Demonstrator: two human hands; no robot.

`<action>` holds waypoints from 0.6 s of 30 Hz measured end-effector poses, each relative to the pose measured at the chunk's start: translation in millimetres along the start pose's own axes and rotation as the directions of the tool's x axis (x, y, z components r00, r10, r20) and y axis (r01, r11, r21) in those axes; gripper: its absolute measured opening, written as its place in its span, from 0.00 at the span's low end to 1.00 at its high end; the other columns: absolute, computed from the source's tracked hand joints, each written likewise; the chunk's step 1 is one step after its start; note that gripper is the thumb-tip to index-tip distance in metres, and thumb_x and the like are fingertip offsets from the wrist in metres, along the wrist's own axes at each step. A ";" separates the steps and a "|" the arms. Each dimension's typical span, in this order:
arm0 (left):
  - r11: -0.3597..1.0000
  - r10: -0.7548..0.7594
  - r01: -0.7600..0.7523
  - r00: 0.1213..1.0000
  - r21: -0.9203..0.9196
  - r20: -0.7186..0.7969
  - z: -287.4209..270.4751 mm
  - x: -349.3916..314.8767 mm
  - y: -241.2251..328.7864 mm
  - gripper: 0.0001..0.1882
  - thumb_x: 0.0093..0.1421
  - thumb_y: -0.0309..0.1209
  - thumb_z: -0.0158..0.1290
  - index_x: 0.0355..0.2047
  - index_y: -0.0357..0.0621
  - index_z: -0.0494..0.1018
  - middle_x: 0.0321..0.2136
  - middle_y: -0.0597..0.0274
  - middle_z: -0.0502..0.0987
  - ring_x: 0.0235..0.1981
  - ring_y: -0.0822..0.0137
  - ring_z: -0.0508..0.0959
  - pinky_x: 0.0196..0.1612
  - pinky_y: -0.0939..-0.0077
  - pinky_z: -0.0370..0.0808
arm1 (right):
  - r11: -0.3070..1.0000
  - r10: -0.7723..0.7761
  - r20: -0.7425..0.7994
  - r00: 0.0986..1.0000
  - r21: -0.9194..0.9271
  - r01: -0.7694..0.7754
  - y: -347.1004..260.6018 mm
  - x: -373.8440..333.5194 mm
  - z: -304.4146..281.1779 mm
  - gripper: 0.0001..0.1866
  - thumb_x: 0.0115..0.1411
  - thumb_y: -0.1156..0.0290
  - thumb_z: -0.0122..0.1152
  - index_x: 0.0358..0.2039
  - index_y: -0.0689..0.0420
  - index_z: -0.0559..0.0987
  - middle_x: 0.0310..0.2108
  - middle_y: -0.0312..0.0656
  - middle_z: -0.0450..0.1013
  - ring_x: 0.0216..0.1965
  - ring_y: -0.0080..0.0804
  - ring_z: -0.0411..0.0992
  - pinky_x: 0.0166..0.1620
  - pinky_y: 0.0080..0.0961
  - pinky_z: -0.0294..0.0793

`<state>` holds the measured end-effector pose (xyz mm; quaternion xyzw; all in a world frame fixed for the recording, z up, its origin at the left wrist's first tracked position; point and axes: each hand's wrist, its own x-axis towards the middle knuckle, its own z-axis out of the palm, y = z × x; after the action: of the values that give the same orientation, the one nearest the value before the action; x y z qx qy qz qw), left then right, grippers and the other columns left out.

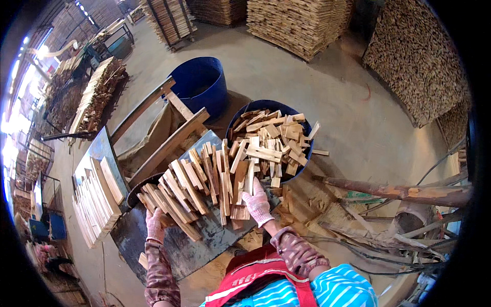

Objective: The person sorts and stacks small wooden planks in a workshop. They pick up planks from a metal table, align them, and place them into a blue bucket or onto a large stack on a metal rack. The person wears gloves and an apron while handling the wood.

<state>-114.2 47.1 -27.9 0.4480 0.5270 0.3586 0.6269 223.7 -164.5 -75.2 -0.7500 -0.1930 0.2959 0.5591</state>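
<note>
A row of short wood strips point(186, 187) lies side by side across a dark metal table point(179, 250), between my two hands. My left hand point(154, 225), in a pale pink glove, is closed against the row's left end, its fingers partly hidden by the wood. At the right end my right hand point(258, 204), gloved alike, presses its fingers against the last upright pieces. Just beyond, a blue tub point(307, 166) is heaped with wood offcuts point(271, 143). The strips' right end comes close to the tub's rim.
A dark curved blade edge point(134, 195) shows beside the strips. Longer boards point(94, 204) rest on a side panel at left. Another blue tub point(217, 92) stands behind a wooden frame point(169, 148). Logs point(399, 190) and cables point(368, 253) lie right; large wood stacks point(299, 25) stand farther back.
</note>
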 end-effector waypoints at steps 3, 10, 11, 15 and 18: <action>0.998 -0.052 0.052 0.999 -0.031 -0.002 58.6 -3.6 4.0 0.25 0.64 0.27 0.54 0.61 0.42 0.66 0.47 0.59 0.78 0.42 0.63 0.81 0.42 0.68 0.82 | 0.979 0.017 -0.019 1.000 0.204 -0.013 27.9 26.8 -27.2 0.39 0.58 0.65 0.63 0.68 0.62 0.61 0.63 0.56 0.66 0.62 0.48 0.68 0.64 0.32 0.65; 0.998 -0.016 0.017 1.000 -0.056 0.021 186.6 35.4 -6.1 0.24 0.62 0.28 0.55 0.59 0.44 0.67 0.38 0.63 0.78 0.30 0.67 0.80 0.28 0.71 0.80 | 0.929 0.042 -0.088 0.995 0.371 -0.006 17.2 110.1 -105.0 0.35 0.58 0.75 0.63 0.65 0.67 0.64 0.60 0.53 0.69 0.59 0.44 0.68 0.64 0.31 0.63; 0.996 0.014 -0.011 0.999 -0.094 0.038 223.5 42.6 -5.3 0.24 0.62 0.28 0.55 0.59 0.45 0.67 0.37 0.64 0.77 0.30 0.68 0.79 0.27 0.71 0.79 | 0.878 0.096 -0.111 0.989 0.477 -0.032 13.6 125.2 -113.5 0.35 0.58 0.75 0.63 0.65 0.65 0.65 0.60 0.51 0.68 0.58 0.43 0.69 0.63 0.31 0.64; 0.980 0.017 -0.059 0.977 0.190 0.215 339.4 89.0 3.7 0.26 0.62 0.24 0.53 0.61 0.46 0.65 0.49 0.57 0.75 0.46 0.60 0.77 0.44 0.68 0.79 | 0.987 0.057 -0.282 0.958 0.159 -0.012 51.0 214.7 -142.8 0.37 0.55 0.70 0.65 0.66 0.59 0.66 0.52 0.54 0.76 0.51 0.44 0.75 0.55 0.35 0.75; 0.954 -0.288 0.254 0.926 0.162 0.243 408.6 104.0 10.3 0.19 0.60 0.30 0.54 0.51 0.54 0.66 0.42 0.60 0.71 0.38 0.56 0.74 0.37 0.64 0.76 | 0.959 0.258 -0.270 0.928 -0.045 -0.280 57.5 257.9 -161.8 0.36 0.55 0.69 0.64 0.66 0.51 0.66 0.47 0.54 0.78 0.46 0.47 0.78 0.49 0.37 0.77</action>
<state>306.8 71.4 -35.9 0.4536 0.5174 0.1711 0.7052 521.5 -138.9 -156.6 -0.8243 -0.0252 0.2600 0.5024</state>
